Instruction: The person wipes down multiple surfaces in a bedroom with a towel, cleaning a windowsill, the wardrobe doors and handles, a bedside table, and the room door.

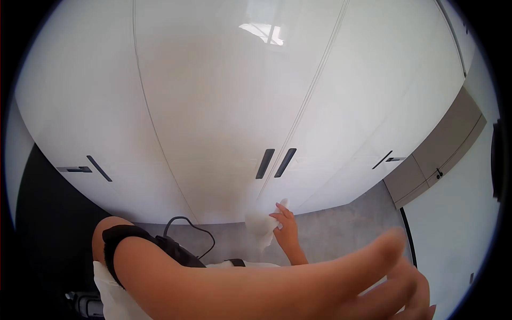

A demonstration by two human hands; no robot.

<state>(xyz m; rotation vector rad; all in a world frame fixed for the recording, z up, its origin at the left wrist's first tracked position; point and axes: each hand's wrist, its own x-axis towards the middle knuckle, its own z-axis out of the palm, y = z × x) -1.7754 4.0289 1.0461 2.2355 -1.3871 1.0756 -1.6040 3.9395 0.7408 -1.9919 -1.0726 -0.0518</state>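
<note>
Close to the camera, my left forearm crosses the lower view from left to right. My left hand point(408, 282) is at the lower right, large and partly blurred, with bent fingers apart and nothing visible in them. Further down, near the cabinet's lower edge, my right hand point(286, 224) holds a thin, crumpled white cloth point(260, 226) that hangs to the left of the fingers. Behind it stands a glossy white cabinet point(224, 106) with closed doors. Two dark handles point(265, 164) point(285, 162) sit side by side above my right hand.
More dark handles are on the left door point(99, 168) and right door point(382, 159). A black cable point(194, 225) loops beside a black strap or bag point(178, 252). Grey floor point(341, 224) runs below the cabinet. At the right are brownish cabinets point(437, 152) and a pale panel point(453, 229).
</note>
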